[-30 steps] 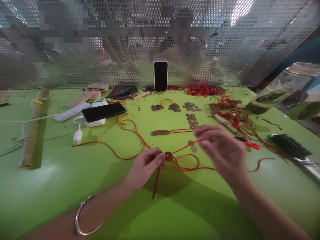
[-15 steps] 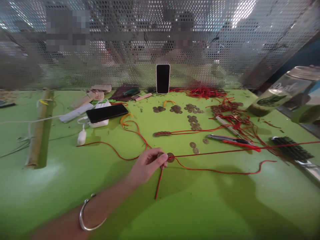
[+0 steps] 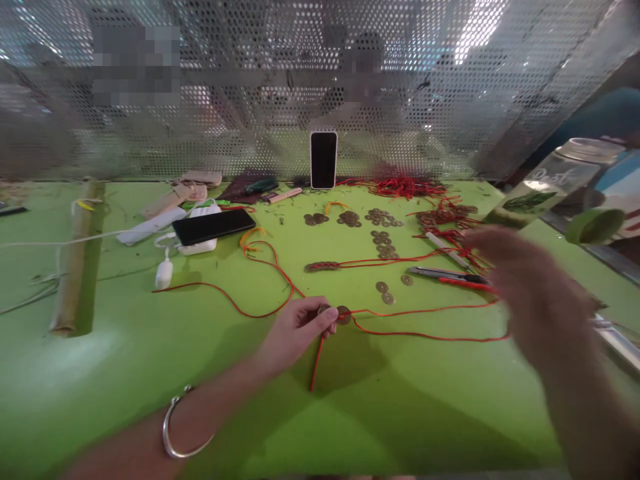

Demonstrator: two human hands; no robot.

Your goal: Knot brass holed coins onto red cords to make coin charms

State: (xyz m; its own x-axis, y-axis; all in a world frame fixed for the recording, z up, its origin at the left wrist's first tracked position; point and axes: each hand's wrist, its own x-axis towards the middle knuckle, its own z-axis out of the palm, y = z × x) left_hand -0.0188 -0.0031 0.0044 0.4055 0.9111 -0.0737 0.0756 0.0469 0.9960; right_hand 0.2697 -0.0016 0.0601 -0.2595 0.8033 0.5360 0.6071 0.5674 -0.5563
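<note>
Near the middle of the green table, my left hand (image 3: 303, 328) pinches a coin threaded with red cord; another round coin (image 3: 343, 315) sticks out just right of the fingertips. Two red cord ends (image 3: 425, 336) run from it to the right, and one short end (image 3: 316, 367) hangs toward me. My right hand (image 3: 520, 287) is at the right, smeared by motion, over the cords' far ends; its fingers cannot be made out. Behind the left hand lies a corded row of coins (image 3: 323, 266). Loose coins (image 3: 388, 298) lie to the right of it.
A red-handled cutter (image 3: 450, 275) and a tangle of red cord (image 3: 407, 187) lie to the right and back. A glass jar (image 3: 555, 180) stands at the right. A black phone (image 3: 214, 227) and a bamboo tube (image 3: 77, 260) are on the left; another phone (image 3: 324, 160) leans upright at the back.
My right hand has come into view at the right. The upper red cord, taut before, now hangs slack on the table. My left hand has kept its hold.
</note>
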